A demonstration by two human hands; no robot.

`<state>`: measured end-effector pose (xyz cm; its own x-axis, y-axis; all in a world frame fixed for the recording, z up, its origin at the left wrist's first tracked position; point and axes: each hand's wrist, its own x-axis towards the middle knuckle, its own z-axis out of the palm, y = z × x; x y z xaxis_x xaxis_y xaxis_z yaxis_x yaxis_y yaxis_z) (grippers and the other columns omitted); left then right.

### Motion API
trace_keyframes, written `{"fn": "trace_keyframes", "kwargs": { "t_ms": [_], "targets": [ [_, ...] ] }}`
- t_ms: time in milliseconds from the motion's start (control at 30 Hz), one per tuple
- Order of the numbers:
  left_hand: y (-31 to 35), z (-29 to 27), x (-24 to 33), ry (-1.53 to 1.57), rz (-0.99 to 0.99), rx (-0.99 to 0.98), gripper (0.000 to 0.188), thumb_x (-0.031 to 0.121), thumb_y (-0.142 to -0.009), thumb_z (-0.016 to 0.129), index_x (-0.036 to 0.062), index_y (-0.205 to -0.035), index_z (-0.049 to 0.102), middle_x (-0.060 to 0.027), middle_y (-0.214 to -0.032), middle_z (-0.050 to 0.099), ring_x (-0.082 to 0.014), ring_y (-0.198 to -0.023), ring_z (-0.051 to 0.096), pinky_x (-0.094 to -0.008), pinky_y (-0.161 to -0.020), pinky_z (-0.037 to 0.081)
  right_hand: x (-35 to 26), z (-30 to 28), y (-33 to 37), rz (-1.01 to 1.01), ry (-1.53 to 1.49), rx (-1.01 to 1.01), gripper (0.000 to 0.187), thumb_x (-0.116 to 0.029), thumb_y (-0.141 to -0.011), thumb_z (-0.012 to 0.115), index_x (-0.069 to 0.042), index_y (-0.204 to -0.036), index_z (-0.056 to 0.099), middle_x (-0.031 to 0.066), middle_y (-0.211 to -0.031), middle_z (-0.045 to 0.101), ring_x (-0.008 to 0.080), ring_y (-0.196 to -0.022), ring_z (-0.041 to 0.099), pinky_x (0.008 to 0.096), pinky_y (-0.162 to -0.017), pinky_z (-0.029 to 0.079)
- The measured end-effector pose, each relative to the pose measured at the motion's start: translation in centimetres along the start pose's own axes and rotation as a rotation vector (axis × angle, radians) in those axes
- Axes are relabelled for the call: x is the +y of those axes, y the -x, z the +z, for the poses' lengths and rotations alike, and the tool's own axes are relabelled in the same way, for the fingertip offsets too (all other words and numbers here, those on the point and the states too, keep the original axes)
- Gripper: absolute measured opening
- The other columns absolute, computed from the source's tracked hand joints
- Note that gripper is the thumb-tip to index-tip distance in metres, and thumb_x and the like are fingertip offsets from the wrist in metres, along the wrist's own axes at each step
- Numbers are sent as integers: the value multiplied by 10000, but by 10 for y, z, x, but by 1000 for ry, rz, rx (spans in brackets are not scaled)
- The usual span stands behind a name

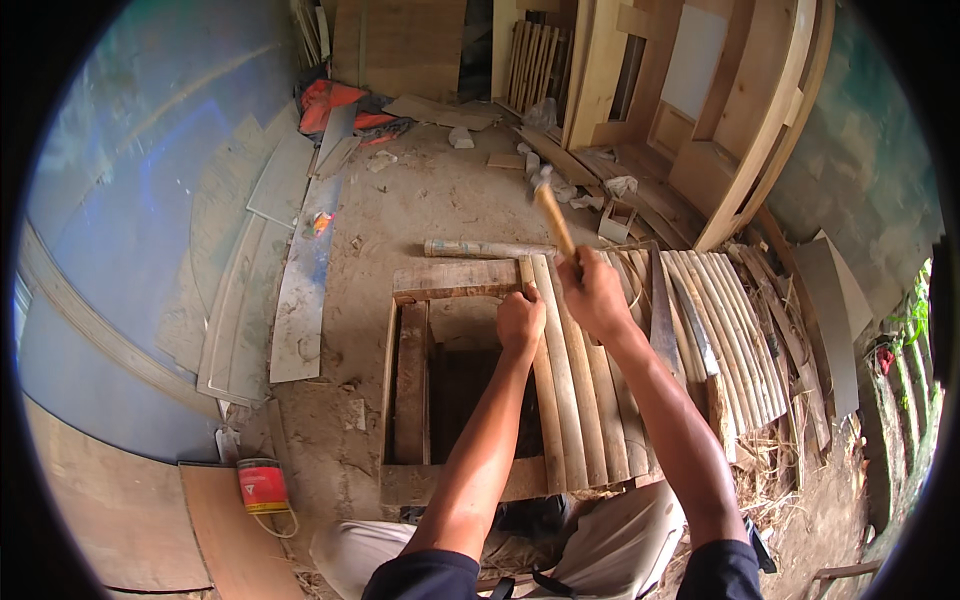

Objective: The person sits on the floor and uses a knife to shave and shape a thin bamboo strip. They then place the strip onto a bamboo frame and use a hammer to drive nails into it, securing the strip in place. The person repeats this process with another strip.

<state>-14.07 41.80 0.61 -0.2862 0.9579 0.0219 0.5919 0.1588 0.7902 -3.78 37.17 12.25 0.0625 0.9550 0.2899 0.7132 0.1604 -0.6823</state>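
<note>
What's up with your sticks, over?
Right grip closed on wooden-handled hammer, head blurred. Left grip curled near far ends of pale, round wooden slats. Dark, tapered blade-like piece lying on slats.

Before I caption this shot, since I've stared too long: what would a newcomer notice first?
Probably the right hand, over a row of wooden poles near the centre, gripping a hammer, with the left hand at the row's left edge. Next come bright colours: a red tin at lower left, an orange cloth at the back left.

2 hands centre, 1 hammer 1 o'clock, 10+ slats 4 o'clock, 1 red can 8 o'clock.
</note>
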Motion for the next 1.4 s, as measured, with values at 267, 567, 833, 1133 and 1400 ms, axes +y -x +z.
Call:
{"fn": "trace_keyframes", "kwargs": {
  "t_ms": [267, 567, 833, 1133, 1400],
  "targets": [
    [1, 0, -3, 56, 14, -9, 545, 445, -984, 454, -24, -898, 720, -286, -896, 696, -436, -885, 692, -505, -785, 560, 19, 9, 4, -78, 65, -65, 338, -270, -1003, 526, 49, -1114, 517, 341, -797, 640, 508, -822, 651, 562, -677, 488],
    [-3, 5, -6, 30, 30, 14, 555, 437, -984, 468, -53, -895, 711, -304, -908, 689, -448, -891, 684, -508, -796, 556, 29, 8, 0, -279, -110, 135, 416, -226, -1008, 535, 104, -1211, 386, 327, -637, 580, 525, -584, 591, 545, -472, 448],
    [-1, 4, -4, 70, -32, 21, 558, 464, -974, 477, -42, -928, 710, -286, -938, 694, -444, -927, 679, -512, -817, 546, 15, 16, 0, -95, -2, 58, 324, -278, -1034, 443, 42, -1043, 493, 312, -697, 615, 517, -701, 621, 561, -610, 492],
    [0, 1, -4, 101, -30, 21, 532, 442, -970, 484, -28, -905, 724, -295, -924, 688, -456, -908, 670, -524, -813, 532, 21, 13, -8, -284, 51, 150, 321, -270, -1026, 480, 48, -1061, 509, 322, -711, 618, 528, -682, 615, 577, -586, 488],
    [-1, 7, -8, 149, 39, 50, 535, 378, -1014, 413, -45, -874, 709, -298, -888, 685, -465, -884, 671, -533, -799, 534, 25, 14, 3, 167, 120, -229, 376, -293, -1021, 483, 75, -1004, 560, 335, -736, 612, 544, -778, 614, 573, -687, 484]
  ]
}}
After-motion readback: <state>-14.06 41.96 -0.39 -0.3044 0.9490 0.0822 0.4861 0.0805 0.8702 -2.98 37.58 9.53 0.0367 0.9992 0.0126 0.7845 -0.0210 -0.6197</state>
